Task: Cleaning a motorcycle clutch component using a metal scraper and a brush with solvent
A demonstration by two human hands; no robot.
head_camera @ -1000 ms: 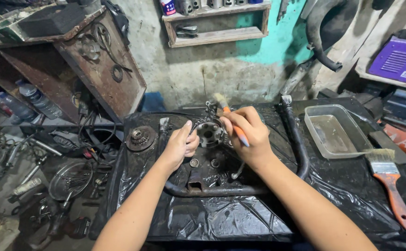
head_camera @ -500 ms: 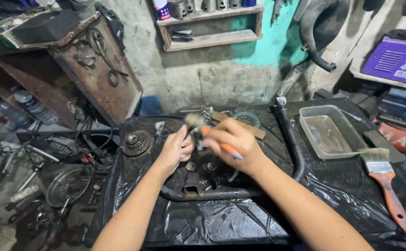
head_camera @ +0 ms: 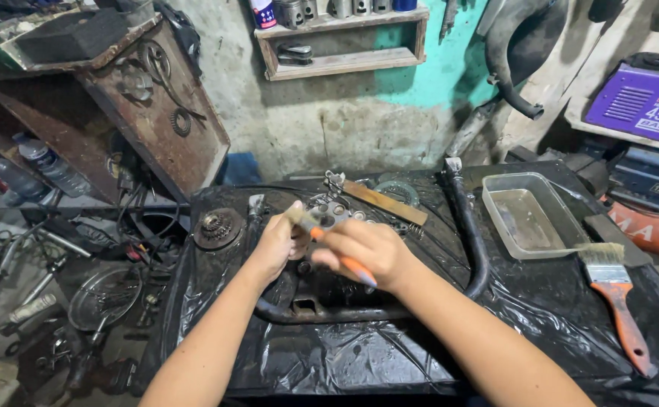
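centrally, right hand (head_camera: pixel 371 252) grips orange-handled brush (head_camera: pixel 329 245); left hand (head_camera: pixel 276 245) closed on metal part (head_camera: pixel 333 215) beside bristles.

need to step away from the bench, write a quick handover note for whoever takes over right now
Right hand: gripping a small orange-handled brush, bristle end up by the metal part.
Left hand: steadying that grimy metal part over the black tray.
Nearby: sprocket left of the hands, clear plastic tub and a larger paintbrush to the right.
Done: part is set in the tray and being brushed.
Left: part looks dirty; how much is cleaned cannot be told. Large brush and tub untouched.
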